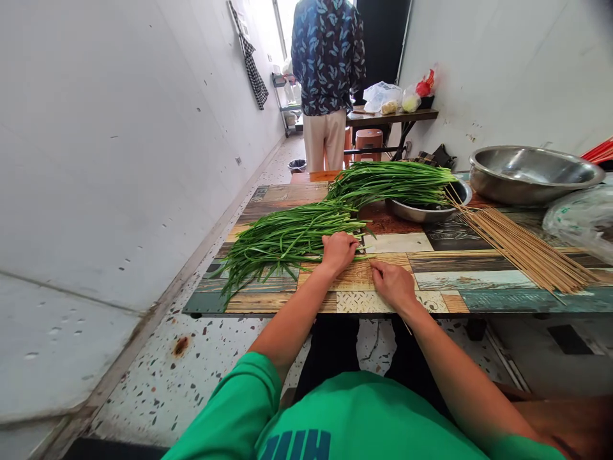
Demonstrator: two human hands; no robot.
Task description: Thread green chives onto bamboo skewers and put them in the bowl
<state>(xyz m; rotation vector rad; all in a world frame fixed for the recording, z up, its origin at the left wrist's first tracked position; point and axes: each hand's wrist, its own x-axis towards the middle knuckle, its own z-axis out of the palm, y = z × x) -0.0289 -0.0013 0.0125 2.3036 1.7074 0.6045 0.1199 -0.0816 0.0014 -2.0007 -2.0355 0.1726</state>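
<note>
Left hand (339,251) presses a bunch of green chives (287,239) flat on the patchwork counter (431,281), grip clenched over the stems; beside it, right hand (393,284) pinches a thin skewer (406,327).

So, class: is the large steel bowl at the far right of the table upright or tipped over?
Upright. The large steel bowl sits on the table with its open rim upward and its inside showing. Its contents cannot be told.

Green chives (287,239), tan skewers (522,249), patchwork wood-print table (431,262) (teal, brown, cream), seemingly leaf-patterned navy shirt (328,54).
</note>
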